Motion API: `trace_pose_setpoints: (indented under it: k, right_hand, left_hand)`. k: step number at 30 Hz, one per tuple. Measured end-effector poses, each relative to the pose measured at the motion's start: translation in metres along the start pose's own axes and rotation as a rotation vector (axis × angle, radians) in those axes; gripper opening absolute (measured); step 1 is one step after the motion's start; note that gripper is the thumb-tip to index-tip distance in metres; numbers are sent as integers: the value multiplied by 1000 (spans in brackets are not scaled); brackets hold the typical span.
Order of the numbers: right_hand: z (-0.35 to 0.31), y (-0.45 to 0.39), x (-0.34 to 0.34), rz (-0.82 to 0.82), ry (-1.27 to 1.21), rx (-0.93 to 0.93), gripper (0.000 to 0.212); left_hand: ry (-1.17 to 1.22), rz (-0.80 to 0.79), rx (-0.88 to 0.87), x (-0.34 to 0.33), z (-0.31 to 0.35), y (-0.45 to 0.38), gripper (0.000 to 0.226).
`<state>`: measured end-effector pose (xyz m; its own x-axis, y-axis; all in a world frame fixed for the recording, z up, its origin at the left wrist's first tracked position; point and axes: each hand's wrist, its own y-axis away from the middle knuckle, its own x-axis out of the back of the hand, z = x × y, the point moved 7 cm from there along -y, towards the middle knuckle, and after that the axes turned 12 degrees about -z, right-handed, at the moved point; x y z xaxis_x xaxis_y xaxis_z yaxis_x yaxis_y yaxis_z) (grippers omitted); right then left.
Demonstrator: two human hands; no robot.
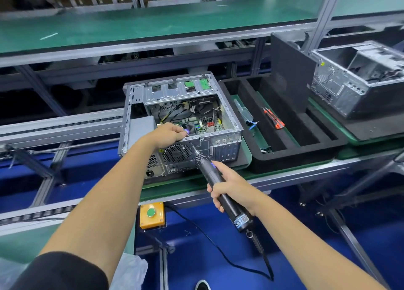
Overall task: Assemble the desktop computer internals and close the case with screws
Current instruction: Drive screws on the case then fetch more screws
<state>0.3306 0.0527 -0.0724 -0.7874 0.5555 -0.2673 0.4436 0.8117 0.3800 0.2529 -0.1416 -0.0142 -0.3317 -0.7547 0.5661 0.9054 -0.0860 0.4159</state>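
An open desktop case [227, 117] lies on its side on the green bench, with the motherboard [207, 123] and cables showing inside. My left hand [169, 134] rests on the near upper rim of the case, fingers curled over the edge by the rear fan grille [177, 153]. My right hand [229, 188] grips a black electric screwdriver [209, 169]. Its bit [192, 146] touches the rear panel just right of my left hand. What my left fingers hold, if anything, is hidden.
A black foam tray [310, 156] stands right of the case, holding a red-handled tool [273, 119] and a blue cable tie [251, 123]. A black side panel [290, 75] leans behind it. A second case [358, 77] sits far right. A yellow button box [152, 215] hangs below the bench.
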Motion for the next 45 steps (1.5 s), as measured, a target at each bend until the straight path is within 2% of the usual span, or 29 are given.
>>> trace_pose_setpoints:
  k: [3, 13, 19, 25, 32, 37, 45]
  right_hand:
    - [-2, -3, 0, 7, -8, 13, 89]
    - [3, -7, -2, 11, -44, 14, 92]
    - [3, -7, -4, 3, -44, 14, 90]
    - [3, -7, -3, 2, -37, 22, 89]
    - [1, -7, -4, -2, -32, 24, 88]
    - [0, -6, -5, -3, -21, 27, 86]
    - [2, -6, -4, 2, -29, 28, 88]
  left_hand:
    - [-16, -31, -23, 0, -5, -6, 46]
    - [-47, -31, -74, 1, -10, -13, 40]
    - [-59, -26, -91, 0, -12, -20, 24]
    - [-51, -49, -95, -1, -14, -21, 32]
    - [-19, -73, -138, -3, -12, -20, 16]
    - [-98, -44, -188, -8, -2, -13, 29]
    - [-108, -69, -201, -9, -1, -12, 19]
